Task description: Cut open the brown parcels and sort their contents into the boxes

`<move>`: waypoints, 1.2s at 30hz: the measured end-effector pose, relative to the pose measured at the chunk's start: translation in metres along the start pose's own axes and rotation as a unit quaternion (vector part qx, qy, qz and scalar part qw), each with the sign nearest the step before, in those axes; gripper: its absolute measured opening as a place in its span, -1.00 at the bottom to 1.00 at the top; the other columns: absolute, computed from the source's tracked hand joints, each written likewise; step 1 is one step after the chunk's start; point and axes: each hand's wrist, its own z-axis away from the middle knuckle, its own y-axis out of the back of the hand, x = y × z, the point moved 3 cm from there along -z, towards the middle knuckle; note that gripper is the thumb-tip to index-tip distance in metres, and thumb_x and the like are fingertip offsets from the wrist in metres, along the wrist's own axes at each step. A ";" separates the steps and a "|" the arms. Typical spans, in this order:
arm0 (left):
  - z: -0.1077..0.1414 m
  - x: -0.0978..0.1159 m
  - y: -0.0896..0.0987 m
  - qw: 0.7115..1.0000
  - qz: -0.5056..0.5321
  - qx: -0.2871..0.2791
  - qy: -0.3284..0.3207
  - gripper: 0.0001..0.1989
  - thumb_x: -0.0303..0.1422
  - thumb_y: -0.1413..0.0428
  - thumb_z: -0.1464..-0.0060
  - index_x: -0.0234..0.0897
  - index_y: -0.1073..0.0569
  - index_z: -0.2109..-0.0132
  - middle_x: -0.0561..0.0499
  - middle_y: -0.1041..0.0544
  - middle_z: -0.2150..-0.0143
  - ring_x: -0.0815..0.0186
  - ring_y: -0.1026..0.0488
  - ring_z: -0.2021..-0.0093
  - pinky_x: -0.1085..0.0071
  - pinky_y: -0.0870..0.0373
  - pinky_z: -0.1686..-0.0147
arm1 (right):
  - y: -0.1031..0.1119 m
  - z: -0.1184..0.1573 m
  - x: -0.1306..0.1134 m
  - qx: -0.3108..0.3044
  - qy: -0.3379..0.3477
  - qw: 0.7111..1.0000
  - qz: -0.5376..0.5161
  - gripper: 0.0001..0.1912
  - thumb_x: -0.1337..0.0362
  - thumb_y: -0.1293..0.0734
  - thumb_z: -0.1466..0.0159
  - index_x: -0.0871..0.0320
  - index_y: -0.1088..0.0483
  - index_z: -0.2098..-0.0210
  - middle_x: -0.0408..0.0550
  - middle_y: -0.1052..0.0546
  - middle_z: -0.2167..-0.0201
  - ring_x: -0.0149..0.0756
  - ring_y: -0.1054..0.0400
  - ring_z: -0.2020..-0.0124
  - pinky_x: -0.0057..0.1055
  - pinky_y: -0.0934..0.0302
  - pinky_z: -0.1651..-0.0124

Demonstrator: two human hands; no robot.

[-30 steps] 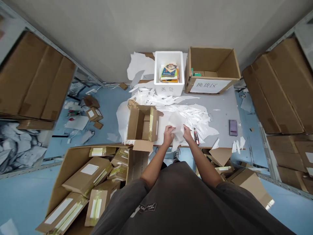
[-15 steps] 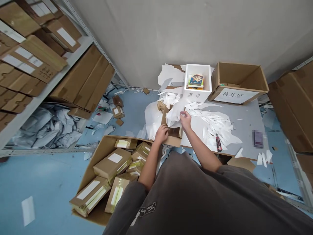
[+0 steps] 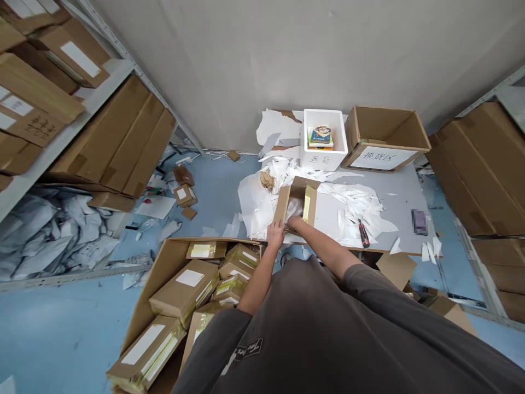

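Observation:
A small open cardboard box [image 3: 283,203] stands on the near part of the table with its flaps up. My left hand [image 3: 275,233] is closed on its near left edge. My right hand [image 3: 294,222] reaches down inside the box, and its fingers are hidden there. Crumpled translucent plastic [image 3: 294,208] lies in the box just beyond that hand; whether the fingers grip it does not show. To the right, a red and black box cutter [image 3: 363,234] rests beside shredded white paper strips [image 3: 356,205].
Behind stand a white foam bin [image 3: 324,160] with books and a labelled carton [image 3: 388,156]. Crumpled brown paper [image 3: 267,181] lies left of the small box. A large carton [image 3: 139,298] of taped parcels is at my left. Shelves [image 3: 112,74] flank both sides.
My right hand has gone down into the box with the translucent plastic it held above it. My left hand has stayed at the box's near left side. The view has shifted slightly.

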 end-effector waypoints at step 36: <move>0.044 0.513 -0.195 0.836 0.119 -0.078 -0.530 -0.92 -0.40 -0.26 -0.34 -0.14 -0.67 0.11 -0.16 -0.54 -0.38 0.07 -0.62 -0.26 0.15 -0.63 -0.23 | 0.264 0.564 0.367 0.426 -0.378 0.822 0.008 -0.78 0.39 -0.47 -0.16 0.05 -0.54 0.19 0.09 -0.40 -0.44 0.17 -0.49 -0.26 0.00 -0.47 -0.20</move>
